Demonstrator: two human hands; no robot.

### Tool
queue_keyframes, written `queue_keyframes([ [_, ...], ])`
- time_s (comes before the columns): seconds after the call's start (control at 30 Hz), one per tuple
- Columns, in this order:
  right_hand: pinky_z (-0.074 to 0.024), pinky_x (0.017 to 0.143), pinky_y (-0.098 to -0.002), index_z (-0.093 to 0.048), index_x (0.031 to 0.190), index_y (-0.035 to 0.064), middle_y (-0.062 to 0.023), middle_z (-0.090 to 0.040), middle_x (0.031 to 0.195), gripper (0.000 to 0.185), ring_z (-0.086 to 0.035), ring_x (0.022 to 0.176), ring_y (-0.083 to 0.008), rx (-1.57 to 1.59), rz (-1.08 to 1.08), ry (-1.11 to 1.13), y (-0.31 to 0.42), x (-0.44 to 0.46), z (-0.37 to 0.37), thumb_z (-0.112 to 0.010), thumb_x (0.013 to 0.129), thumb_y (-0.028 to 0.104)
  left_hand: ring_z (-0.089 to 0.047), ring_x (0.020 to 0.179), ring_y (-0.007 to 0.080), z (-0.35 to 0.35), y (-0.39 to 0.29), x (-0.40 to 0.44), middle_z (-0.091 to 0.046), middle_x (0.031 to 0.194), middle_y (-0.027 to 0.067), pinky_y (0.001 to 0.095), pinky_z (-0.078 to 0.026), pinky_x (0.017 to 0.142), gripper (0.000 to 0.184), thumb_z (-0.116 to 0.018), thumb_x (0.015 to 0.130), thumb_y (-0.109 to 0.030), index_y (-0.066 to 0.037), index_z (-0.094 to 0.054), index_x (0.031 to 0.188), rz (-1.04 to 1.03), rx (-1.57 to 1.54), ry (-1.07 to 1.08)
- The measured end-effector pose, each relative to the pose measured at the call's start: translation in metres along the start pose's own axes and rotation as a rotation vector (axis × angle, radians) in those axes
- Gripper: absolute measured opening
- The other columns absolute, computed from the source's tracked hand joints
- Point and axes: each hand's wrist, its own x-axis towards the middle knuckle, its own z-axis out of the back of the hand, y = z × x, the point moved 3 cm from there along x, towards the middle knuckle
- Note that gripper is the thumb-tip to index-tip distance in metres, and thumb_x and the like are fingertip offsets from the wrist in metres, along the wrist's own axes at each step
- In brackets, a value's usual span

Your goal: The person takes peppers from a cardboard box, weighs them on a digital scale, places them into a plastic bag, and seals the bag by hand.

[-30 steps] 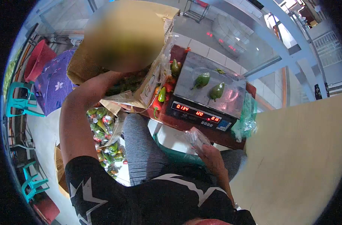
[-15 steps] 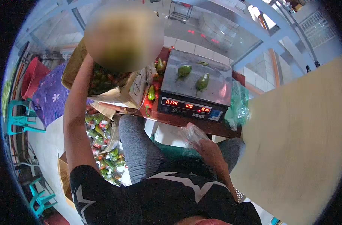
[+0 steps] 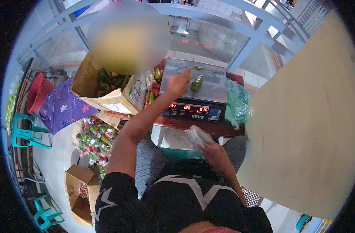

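My left hand (image 3: 179, 83) is over the metal plate of the digital scale (image 3: 216, 89), its fingers closed around a green pepper (image 3: 190, 78) that is mostly hidden behind them. Just right of it, another green pepper (image 3: 197, 84) lies on the plate, with a small green piece (image 3: 197, 67) farther back. The red display reads 1.20 and 0.16; my forearm partly covers the first number. Low in front of the scale, my right hand (image 3: 216, 154) grips a clear plastic bag (image 3: 197, 136) above my lap.
An open cardboard box (image 3: 111, 99) of peppers stands left of the scale, with loose peppers (image 3: 155, 87) between them. Bagged peppers (image 3: 94, 141) lie on the floor near another box (image 3: 78, 194). Green plastic bags (image 3: 237, 105) hang right of the scale, beside a wooden board (image 3: 302, 128).
My left hand has come from the pepper box on the left to the scale plate, covering where the left pepper lay. My right hand still holds the bag. The view has shifted.
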Motion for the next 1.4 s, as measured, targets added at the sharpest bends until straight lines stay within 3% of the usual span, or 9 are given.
queue_keyframes([
  [0.13,-0.0478,0.069,-0.0455,-0.057,0.084,0.0004,-0.0204,-0.057,0.077,0.022,-0.059,0.075,-0.0389,-0.059,-0.008,-0.029,-0.004,-0.010,-0.002,-0.061,0.089,0.022,-0.067,0.080,0.0288,-0.002,-0.017,-0.011,-0.058,0.110,0.0156,0.0427,-0.053,0.064,0.047,-0.067,0.081,-0.027,-0.008,-0.047,0.119,0.013,0.155,0.108],
  [0.23,-0.0480,0.069,-0.0450,-0.058,0.085,0.0006,-0.0206,-0.058,0.077,0.022,-0.059,0.076,-0.0392,0.010,-0.025,0.012,0.000,-0.011,-0.001,-0.061,0.089,0.022,-0.066,0.086,0.0302,-0.004,-0.009,-0.021,-0.058,0.113,0.0144,0.0424,-0.053,0.067,0.049,-0.070,0.079,-0.029,-0.007,-0.050,0.117,-0.084,0.080,0.012],
  [0.33,-0.0471,0.069,-0.0456,-0.058,0.088,0.0004,-0.0205,-0.058,0.077,0.021,-0.059,0.076,-0.0389,0.050,-0.001,0.024,0.004,-0.008,-0.004,-0.060,0.089,0.021,-0.065,0.089,0.0320,0.029,-0.008,-0.031,-0.060,0.111,0.0126,0.0422,-0.052,0.071,0.048,-0.071,0.078,-0.033,-0.007,-0.054,0.114,0.061,-0.102,0.033],
  [0.43,-0.0498,0.073,-0.0491,-0.056,0.090,0.0003,-0.0206,-0.061,0.081,0.022,-0.061,0.079,-0.0410,-0.015,0.079,-0.007,-0.002,-0.007,-0.012,-0.056,0.090,0.023,-0.065,0.088,0.0338,0.028,0.025,-0.035,-0.065,0.104,0.0122,0.0419,-0.051,0.075,0.046,-0.070,0.079,-0.037,-0.006,-0.058,0.109,0.079,-0.267,-0.185],
  [0.63,-0.0488,0.071,-0.0503,-0.055,0.088,0.0004,-0.0212,-0.060,0.078,0.020,-0.060,0.078,-0.0412,0.005,0.100,0.032,0.016,-0.009,-0.002,-0.054,0.091,0.021,-0.066,0.087,0.0279,0.013,0.079,-0.038,-0.067,0.098,0.0142,0.0389,-0.051,0.076,0.045,-0.065,0.083,-0.044,-0.003,-0.063,0.101,0.403,-0.453,-0.121],
  [0.83,-0.0477,0.072,-0.0450,-0.061,0.097,0.0011,-0.0201,-0.061,0.084,0.020,-0.060,0.080,-0.0377,-0.011,0.057,0.068,-0.001,-0.017,-0.011,-0.059,0.090,0.020,-0.064,0.077,0.0232,-0.018,0.113,-0.025,-0.065,0.091,0.0119,0.0348,-0.052,0.060,0.040,-0.057,0.086,-0.039,-0.001,-0.064,0.098,0.749,-0.955,-0.016],
  [1.03,-0.0481,0.072,-0.0490,-0.055,0.089,0.0001,-0.0210,-0.061,0.081,0.020,-0.060,0.079,-0.0412,0.041,0.072,-0.005,0.009,-0.016,0.001,-0.053,0.091,0.020,-0.063,0.077,0.0247,-0.038,0.130,-0.007,-0.063,0.086,0.0134,0.0366,-0.053,0.063,0.039,-0.055,0.085,-0.035,-0.002,-0.066,0.104,0.688,-0.935,-0.012],
  [1.13,-0.0486,0.074,-0.0486,-0.057,0.090,0.0001,-0.0211,-0.062,0.084,0.020,-0.061,0.081,-0.0410,0.017,0.038,0.065,0.008,-0.015,0.005,-0.052,0.092,0.020,-0.065,0.081,0.0246,-0.055,0.142,0.001,-0.067,0.091,0.0133,0.0374,-0.051,0.070,0.040,-0.060,0.081,-0.032,-0.003,-0.065,0.109,0.493,-0.474,-0.149],
  [1.4,-0.0485,0.075,-0.0494,-0.056,0.093,-0.0011,-0.0218,-0.062,0.087,0.021,-0.060,0.084,-0.0422,-0.004,0.067,0.038,0.004,-0.015,0.004,-0.052,0.092,0.020,-0.058,0.092,0.0388,-0.046,0.103,0.011,-0.061,0.097,0.0230,0.0472,-0.046,0.081,0.035,-0.069,0.073,-0.023,0.000,-0.063,0.098,0.447,-0.398,-0.246],
])
